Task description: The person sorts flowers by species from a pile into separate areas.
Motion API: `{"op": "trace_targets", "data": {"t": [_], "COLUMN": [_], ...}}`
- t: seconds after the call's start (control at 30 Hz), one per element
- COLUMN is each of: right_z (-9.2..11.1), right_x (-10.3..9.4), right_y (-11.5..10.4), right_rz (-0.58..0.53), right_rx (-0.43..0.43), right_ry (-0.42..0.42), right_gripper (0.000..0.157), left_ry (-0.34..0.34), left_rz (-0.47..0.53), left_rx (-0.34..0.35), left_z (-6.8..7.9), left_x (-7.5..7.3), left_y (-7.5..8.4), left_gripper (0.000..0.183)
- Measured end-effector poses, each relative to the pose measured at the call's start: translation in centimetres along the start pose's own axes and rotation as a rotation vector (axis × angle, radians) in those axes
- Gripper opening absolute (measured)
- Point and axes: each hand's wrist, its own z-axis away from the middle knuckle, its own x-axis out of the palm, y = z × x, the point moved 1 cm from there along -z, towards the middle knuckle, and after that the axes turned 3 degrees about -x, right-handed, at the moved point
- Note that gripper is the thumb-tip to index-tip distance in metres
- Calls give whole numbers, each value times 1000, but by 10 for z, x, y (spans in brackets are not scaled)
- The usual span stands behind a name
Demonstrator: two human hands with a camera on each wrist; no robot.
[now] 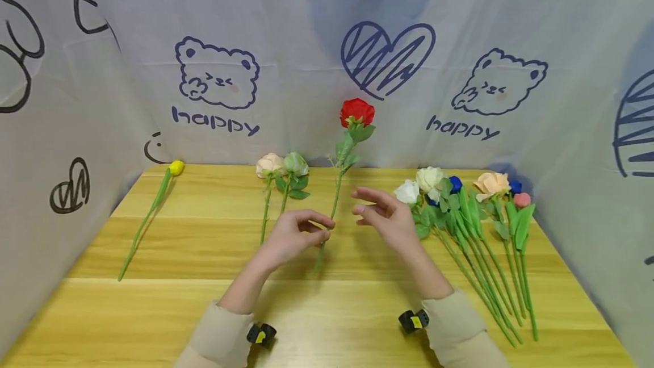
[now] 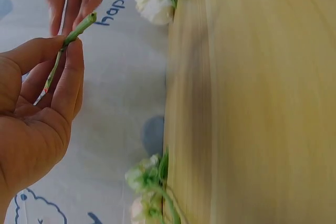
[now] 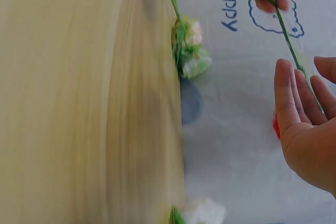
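Observation:
Between thumb and fingertips, my left hand pinches the green stem of a red rose, low on the stem. The rose stands nearly upright above the table, bloom at the top and leaning slightly right. In the left wrist view the cut end of the stem sticks out past the left thumb. My right hand is just right of the stem, its fingers spread and gently bent, holding nothing. The right wrist view shows the right fingers near the stem; whether they touch it I cannot tell.
A yellow tulip lies at the left of the wooden table. Behind my left hand lie a pale pink rose and a green-white rose. At right several flowers lie together, including a white rose and a peach rose.

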Motion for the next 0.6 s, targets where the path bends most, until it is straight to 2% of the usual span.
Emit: {"op": "trace_targets", "data": {"t": [0.27, 0.6], "right_z": [19, 58], "right_x": [-43, -124], "right_y": [5, 0], "right_rz": [97, 312], "right_rx": [21, 104], "right_ry": [49, 136], "right_gripper": [40, 46], "left_ry": [72, 111], "left_rz": [-69, -200], "left_rx": [-36, -58], "left_z": [16, 35], "left_x": [-29, -73], "left_y": [-11, -22], "left_gripper": [19, 20]}}
